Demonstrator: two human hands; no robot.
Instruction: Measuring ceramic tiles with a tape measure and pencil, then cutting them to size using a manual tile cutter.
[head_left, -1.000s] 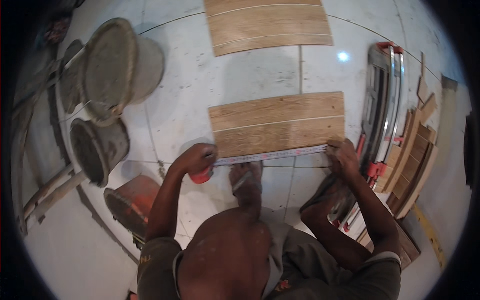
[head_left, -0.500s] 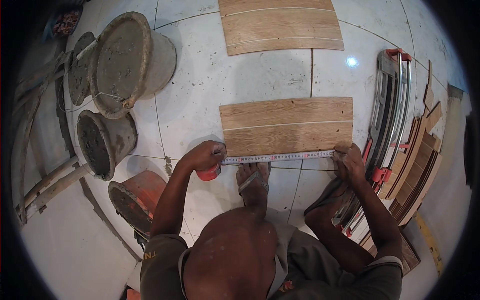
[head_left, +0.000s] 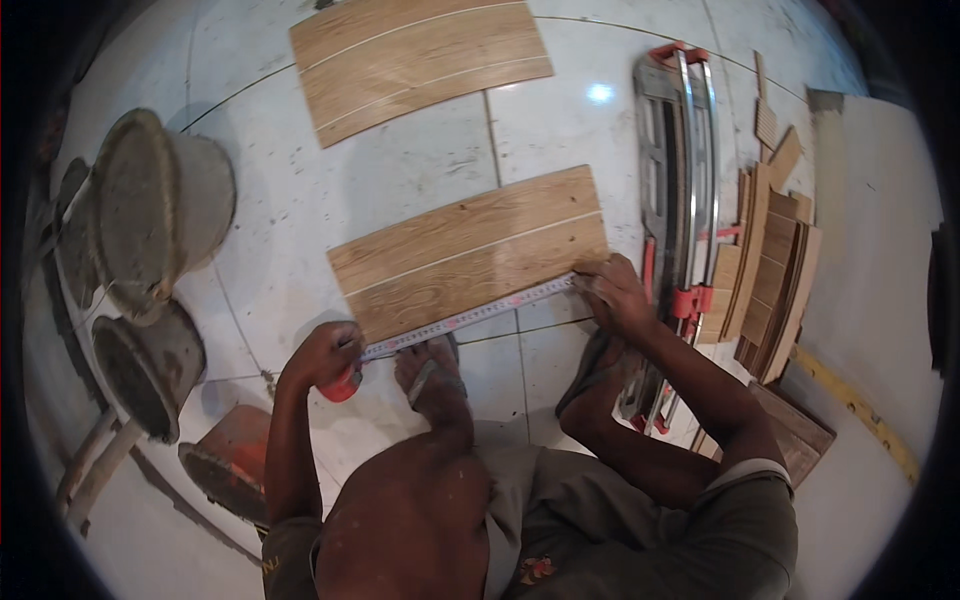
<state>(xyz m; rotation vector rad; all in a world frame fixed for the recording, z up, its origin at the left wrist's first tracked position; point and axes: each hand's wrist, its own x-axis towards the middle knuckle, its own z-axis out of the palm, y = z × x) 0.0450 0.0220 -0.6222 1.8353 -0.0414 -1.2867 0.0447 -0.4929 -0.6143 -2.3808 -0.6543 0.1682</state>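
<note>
A wood-look tile [head_left: 470,250] with a pale lengthwise stripe lies on the white floor in front of me. Along its near edge stretches the printed blade [head_left: 475,318] of a tape measure. My left hand [head_left: 326,352] is closed around the tape measure's red case [head_left: 343,384], just off the tile's near left corner. At the near right corner, my right hand [head_left: 618,298] pinches the far end of the blade against the tile's edge; its fingertips partly hide that end. My sandalled left foot [head_left: 432,378] stands just below the blade.
Farther off lies another wood-look tile [head_left: 420,65]. A tile cutter [head_left: 680,180] with metal rails stands to the right, beside stacked tile pieces [head_left: 775,260] and a yellow strip [head_left: 860,412]. On the left are mortar buckets [head_left: 205,190] and an orange-stained one [head_left: 235,445].
The view has turned, so the whole scene sits farther left and tilts. Both hands keep their places on the tape measure, and the tile has not visibly moved on the floor.
</note>
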